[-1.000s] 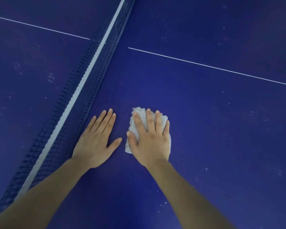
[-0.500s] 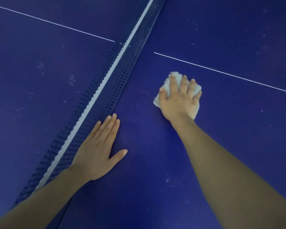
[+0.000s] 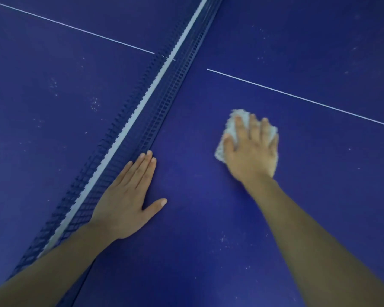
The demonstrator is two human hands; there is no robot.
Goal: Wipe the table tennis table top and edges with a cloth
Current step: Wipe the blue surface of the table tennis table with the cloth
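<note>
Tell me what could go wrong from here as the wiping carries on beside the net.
The left hand lies flat right beside the net; leaning further could push into it. The right hand only presses flat on the cloth, so it may bunch or slip out. White specks nearer the body could get missed.

A games or sports room: a blue table tennis table (image 3: 297, 218) fills the view, its net (image 3: 142, 111) running from near left to far right.
</note>
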